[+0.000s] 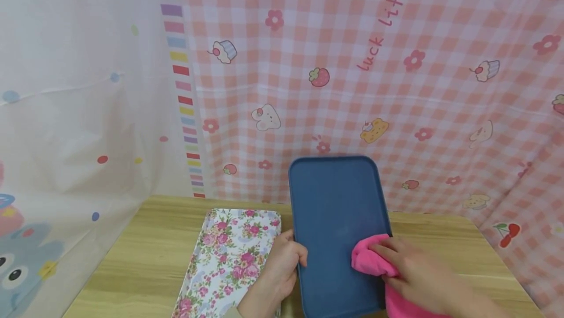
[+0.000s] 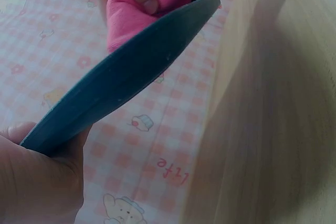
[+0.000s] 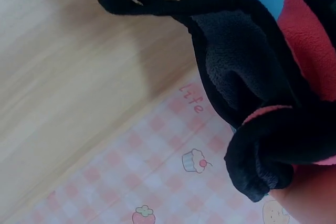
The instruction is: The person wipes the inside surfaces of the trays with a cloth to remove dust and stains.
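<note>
A dark blue rectangular tray (image 1: 337,210) is held up at a tilt, its inner face toward me. My left hand (image 1: 282,261) grips its left edge, thumb over the rim. In the left wrist view the tray (image 2: 121,77) appears edge-on with the left hand (image 2: 42,177) around its near end. My right hand (image 1: 414,269) holds a bunched pink cloth (image 1: 372,256) against the tray's lower right face; part of the cloth hangs below. The right wrist view shows the cloth's dark grey side (image 3: 236,61) with black edging and a hanging loop.
A white tray with a pink rose pattern (image 1: 238,254) lies on the wooden table (image 1: 128,259), left of the blue tray. Behind the table hangs a pink checked curtain (image 1: 246,78); a white dotted sheet (image 1: 79,112) hangs at the left.
</note>
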